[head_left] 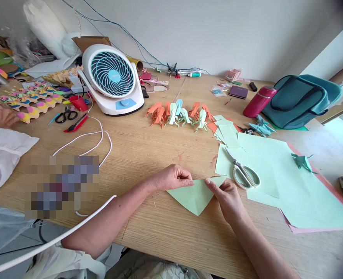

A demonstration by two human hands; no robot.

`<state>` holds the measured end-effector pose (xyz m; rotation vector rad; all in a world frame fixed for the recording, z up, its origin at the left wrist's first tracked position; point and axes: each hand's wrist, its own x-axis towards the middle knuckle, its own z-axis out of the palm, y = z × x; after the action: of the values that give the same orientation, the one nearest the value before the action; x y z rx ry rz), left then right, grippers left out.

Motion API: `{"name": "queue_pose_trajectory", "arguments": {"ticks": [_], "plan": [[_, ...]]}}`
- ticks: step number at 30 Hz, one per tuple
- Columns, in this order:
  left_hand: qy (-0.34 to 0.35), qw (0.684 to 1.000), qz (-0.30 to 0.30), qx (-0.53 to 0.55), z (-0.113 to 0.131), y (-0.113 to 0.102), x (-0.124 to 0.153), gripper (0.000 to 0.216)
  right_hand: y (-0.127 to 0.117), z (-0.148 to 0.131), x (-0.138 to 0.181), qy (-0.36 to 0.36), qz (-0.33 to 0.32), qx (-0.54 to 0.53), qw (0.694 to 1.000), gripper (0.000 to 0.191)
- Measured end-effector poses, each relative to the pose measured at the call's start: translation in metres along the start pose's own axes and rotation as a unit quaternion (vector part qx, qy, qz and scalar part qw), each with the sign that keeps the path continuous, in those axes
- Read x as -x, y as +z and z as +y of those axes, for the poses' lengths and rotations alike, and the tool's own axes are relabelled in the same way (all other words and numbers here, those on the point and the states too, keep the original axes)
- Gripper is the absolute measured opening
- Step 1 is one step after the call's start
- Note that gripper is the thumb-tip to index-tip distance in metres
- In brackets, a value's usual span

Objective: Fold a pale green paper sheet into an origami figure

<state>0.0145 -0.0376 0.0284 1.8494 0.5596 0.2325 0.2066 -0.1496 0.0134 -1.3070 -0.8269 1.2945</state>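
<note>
Between my two hands is a light green sheet of paper [193, 197], folded into a triangle with its point toward me. My left hand [173, 178] pinches the upper left part of its long edge. On the right side, my right hand [226, 193] grips it with the thumb on top and the fingers behind. A crease runs down from the long edge toward the point. White-handled scissors [243, 172] lie just right of my right hand, on large light green sheets [264, 155]. Small cut green pieces [228, 131] lie farther back.
Several folded paper figures [178, 112] in orange, green and blue stand mid-table. Behind them to the left is a white fan [113, 77]. A red bottle [260, 101] leans by a teal bag [299, 100]. A white cable [101, 133] crosses the left side, near another person's hand [2, 114].
</note>
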Motion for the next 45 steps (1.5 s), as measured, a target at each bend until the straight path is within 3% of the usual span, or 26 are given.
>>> {"name": "queue_pose_trajectory", "arguments": {"ticks": [5,13,22,25,31,38,45], "plan": [[0.004,1.0,-0.011,0.0,0.001,-0.005,0.001,0.031,-0.004,-0.003,-0.002,0.0,0.06,-0.012,0.998,0.03],[0.007,1.0,-0.025,0.001,0.0,-0.01,0.001,0.032,-0.009,-0.01,-0.003,-0.03,0.106,0.002,0.994,0.033],[-0.002,0.999,-0.038,-0.016,-0.008,-0.017,0.0,0.034,-0.018,-0.01,-0.005,-0.053,0.118,-0.071,0.989,0.025],[-0.012,0.999,-0.029,-0.037,-0.01,-0.017,-0.001,0.034,-0.018,-0.012,-0.005,-0.059,0.101,-0.051,0.992,0.022],[-0.003,0.997,-0.01,-0.077,-0.007,-0.012,0.0,0.032,-0.014,-0.003,-0.007,-0.018,0.023,0.09,0.996,0.035],[-0.066,0.995,-0.023,-0.073,0.002,-0.009,0.003,0.03,-0.013,0.005,-0.008,-0.006,0.035,0.138,0.99,0.038],[-0.087,0.973,0.014,-0.214,0.01,-0.003,0.005,0.019,-0.008,0.001,-0.005,-0.005,0.025,0.166,0.986,0.042]]}}
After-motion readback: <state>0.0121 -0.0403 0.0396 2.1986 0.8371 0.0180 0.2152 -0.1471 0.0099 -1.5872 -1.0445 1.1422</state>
